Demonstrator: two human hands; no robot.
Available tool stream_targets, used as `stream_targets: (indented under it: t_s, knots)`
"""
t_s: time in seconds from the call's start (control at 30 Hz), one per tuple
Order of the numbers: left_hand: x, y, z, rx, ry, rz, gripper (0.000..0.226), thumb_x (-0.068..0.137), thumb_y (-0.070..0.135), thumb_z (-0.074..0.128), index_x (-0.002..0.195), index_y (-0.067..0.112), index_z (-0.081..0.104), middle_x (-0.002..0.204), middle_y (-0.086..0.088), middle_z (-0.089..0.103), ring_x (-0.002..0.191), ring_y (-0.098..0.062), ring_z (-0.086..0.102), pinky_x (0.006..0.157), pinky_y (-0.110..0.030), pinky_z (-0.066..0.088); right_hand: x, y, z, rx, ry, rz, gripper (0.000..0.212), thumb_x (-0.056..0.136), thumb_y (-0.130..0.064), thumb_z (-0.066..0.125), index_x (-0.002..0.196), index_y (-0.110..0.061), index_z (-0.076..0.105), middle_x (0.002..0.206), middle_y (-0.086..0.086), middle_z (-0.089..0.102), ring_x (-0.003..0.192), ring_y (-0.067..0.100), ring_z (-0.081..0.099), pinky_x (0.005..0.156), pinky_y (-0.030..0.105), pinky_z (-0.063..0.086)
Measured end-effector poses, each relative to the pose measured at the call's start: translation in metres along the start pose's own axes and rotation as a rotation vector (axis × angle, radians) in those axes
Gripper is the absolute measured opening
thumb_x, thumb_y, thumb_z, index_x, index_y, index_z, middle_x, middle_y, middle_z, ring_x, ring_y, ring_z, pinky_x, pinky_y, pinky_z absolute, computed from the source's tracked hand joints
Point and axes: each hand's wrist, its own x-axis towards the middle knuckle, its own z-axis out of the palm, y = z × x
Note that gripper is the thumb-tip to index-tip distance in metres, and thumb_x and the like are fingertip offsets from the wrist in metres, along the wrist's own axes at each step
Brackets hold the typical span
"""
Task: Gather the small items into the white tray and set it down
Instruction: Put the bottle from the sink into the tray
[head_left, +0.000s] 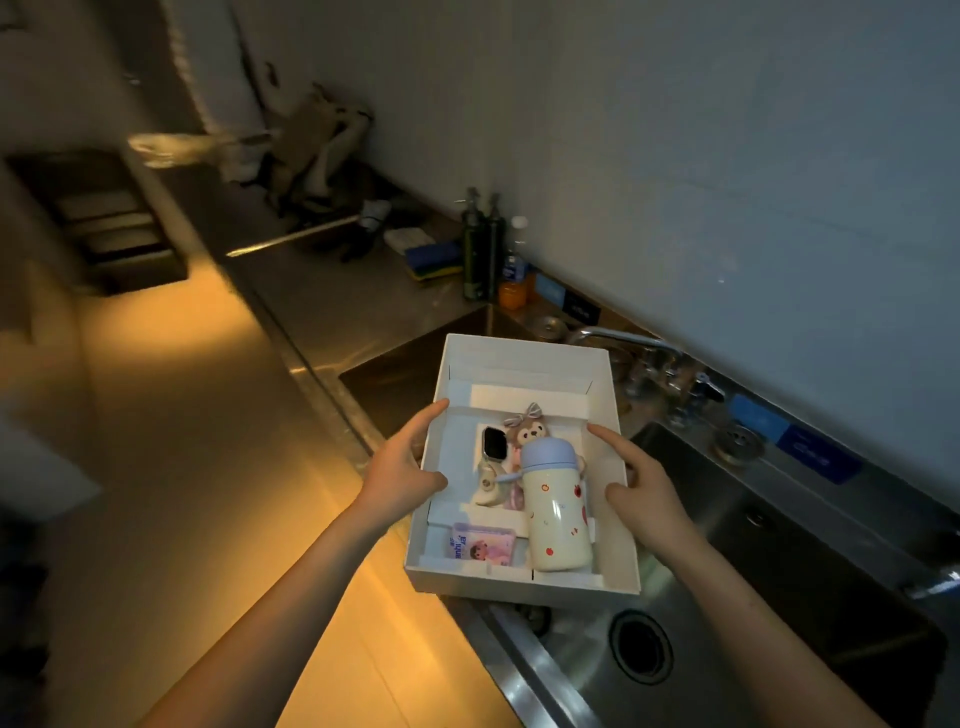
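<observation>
Gathering looks done: white tray (524, 364) already holds a cream bottle w/ blue cap (557, 512), smartwatch (491, 441), small plush toy (525, 428), pink card pack (482, 543) + a small cream gadget (487, 488). What's left, prob: set it down. Tray sits between both hands, held over the steel sink (727, 597) edge. Left hand (402, 465) grips tray's left wall, thumb inside; right hand (641, 480) clasps the right wall, index finger along the rim.
</observation>
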Motion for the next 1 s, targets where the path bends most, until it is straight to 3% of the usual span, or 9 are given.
stream_targets:
  t_s: [0.13, 0.2, 0.3, 0.4, 0.5, 0.63, 0.77, 1.0]
  knots:
    - [-0.043, -0.014, -0.042, -0.042, 0.190, -0.050, 0.086, 0.073, 0.003, 0.073, 0.133, 0.054, 0.037, 0.120, 0.012, 0.051, 0.107, -0.013, 0.054, 0.070, -0.034, 0.057, 0.004, -0.028, 0.039, -0.025, -0.182, -0.110, 0.059, 0.090, 0.003, 0.052, 0.137, -0.032, 0.046, 0.126, -0.014, 0.045, 0.105, 0.000, 0.049, 0.064, 0.012, 0.049]
    - [-0.062, -0.022, -0.061, -0.054, 0.264, -0.076, 0.085, 0.073, 0.004, 0.075, 0.133, 0.053, 0.038, 0.120, 0.013, 0.051, 0.105, -0.013, 0.055, 0.067, -0.032, 0.057, 0.005, -0.039, 0.062, -0.047, -0.250, -0.153, 0.058, 0.090, 0.000, 0.055, 0.136, -0.034, 0.046, 0.123, -0.017, 0.044, 0.111, 0.002, 0.046, 0.071, 0.015, 0.047]
    - [-0.089, -0.032, -0.084, -0.071, 0.353, -0.105, 0.083, 0.075, 0.009, 0.077, 0.136, 0.049, 0.037, 0.113, 0.019, 0.048, 0.102, -0.009, 0.053, 0.062, -0.026, 0.054, 0.005, -0.052, 0.097, -0.076, -0.337, -0.210, 0.057, 0.089, -0.005, 0.059, 0.136, -0.034, 0.045, 0.124, -0.019, 0.043, 0.103, -0.003, 0.046, 0.079, 0.019, 0.044]
    - [-0.108, -0.046, -0.110, -0.065, 0.434, -0.123, 0.084, 0.075, 0.011, 0.078, 0.137, 0.048, 0.037, 0.119, 0.018, 0.046, 0.102, -0.010, 0.051, 0.063, -0.025, 0.054, 0.005, -0.065, 0.135, -0.120, -0.387, -0.239, 0.057, 0.088, -0.011, 0.064, 0.135, -0.039, 0.045, 0.135, -0.017, 0.041, 0.116, 0.002, 0.041, 0.096, 0.035, 0.045]
    - [-0.117, -0.058, -0.134, -0.002, 0.492, -0.132, 0.084, 0.074, 0.012, 0.079, 0.138, 0.046, 0.036, 0.134, 0.013, 0.044, 0.110, -0.014, 0.047, 0.073, -0.025, 0.052, 0.007, -0.074, 0.169, -0.183, -0.388, -0.269, 0.061, 0.086, -0.014, 0.068, 0.131, -0.046, 0.044, 0.148, -0.010, 0.039, 0.135, 0.017, 0.036, 0.106, 0.047, 0.038]
    - [-0.119, -0.085, -0.181, 0.011, 0.531, -0.164, 0.082, 0.075, 0.015, 0.078, 0.139, 0.044, 0.036, 0.141, 0.008, 0.044, 0.114, -0.016, 0.047, 0.079, -0.024, 0.050, 0.013, -0.090, 0.233, -0.280, -0.371, -0.272, 0.067, 0.081, -0.021, 0.074, 0.135, -0.045, 0.041, 0.149, -0.006, 0.039, 0.136, 0.022, 0.036, 0.107, 0.048, 0.036]
    - [-0.108, -0.111, -0.235, -0.019, 0.538, -0.185, 0.081, 0.075, 0.012, 0.078, 0.138, 0.043, 0.037, 0.141, 0.009, 0.043, 0.107, -0.008, 0.043, 0.060, -0.007, 0.038, 0.021, -0.105, 0.301, -0.328, -0.311, -0.269, 0.070, 0.080, -0.031, 0.075, 0.136, -0.048, 0.037, 0.149, -0.006, 0.041, 0.135, 0.023, 0.040, 0.106, 0.048, 0.038]
    - [-0.067, -0.138, -0.336, 0.020, 0.479, -0.108, 0.079, 0.078, 0.013, 0.075, 0.140, 0.041, 0.034, 0.128, 0.019, 0.042, 0.114, -0.006, 0.042, 0.062, -0.006, 0.038, 0.051, -0.145, 0.388, -0.294, -0.231, -0.241, 0.072, 0.081, -0.027, 0.074, 0.137, -0.050, 0.036, 0.149, -0.006, 0.041, 0.135, 0.024, 0.039, 0.105, 0.047, 0.038]
